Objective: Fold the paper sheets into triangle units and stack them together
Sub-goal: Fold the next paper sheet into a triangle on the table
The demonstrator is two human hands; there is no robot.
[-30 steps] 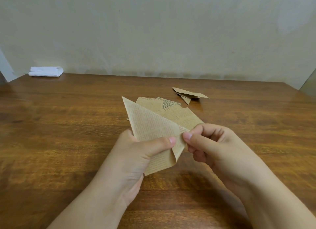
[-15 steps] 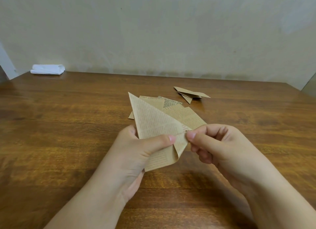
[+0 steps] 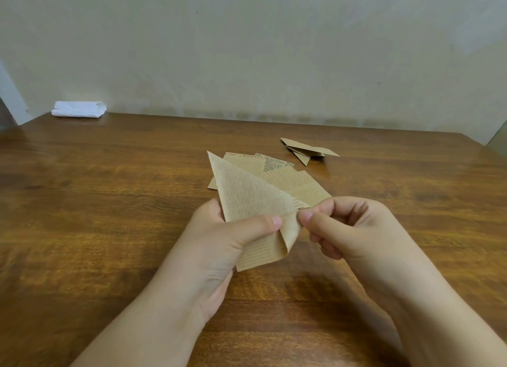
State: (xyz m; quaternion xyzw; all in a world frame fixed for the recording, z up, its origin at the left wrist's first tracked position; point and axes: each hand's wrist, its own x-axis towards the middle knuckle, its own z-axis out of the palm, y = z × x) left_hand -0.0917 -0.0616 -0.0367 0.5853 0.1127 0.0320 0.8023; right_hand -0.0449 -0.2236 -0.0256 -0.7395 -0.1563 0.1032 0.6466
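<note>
I hold a tan printed paper sheet above the table, folded over into a rough triangle with its point up to the left. My left hand grips its lower left part, thumb on top. My right hand pinches its right corner between thumb and forefinger. Behind it several flat tan sheets lie in a loose pile on the wooden table. Further back to the right rest folded triangle units, stacked together.
A folded white cloth lies at the table's far left corner by the wall. The pale wall runs along the table's far edge.
The held sheet's top point has tilted slightly to the right and both hands have shifted a little right. The grips are the same.
</note>
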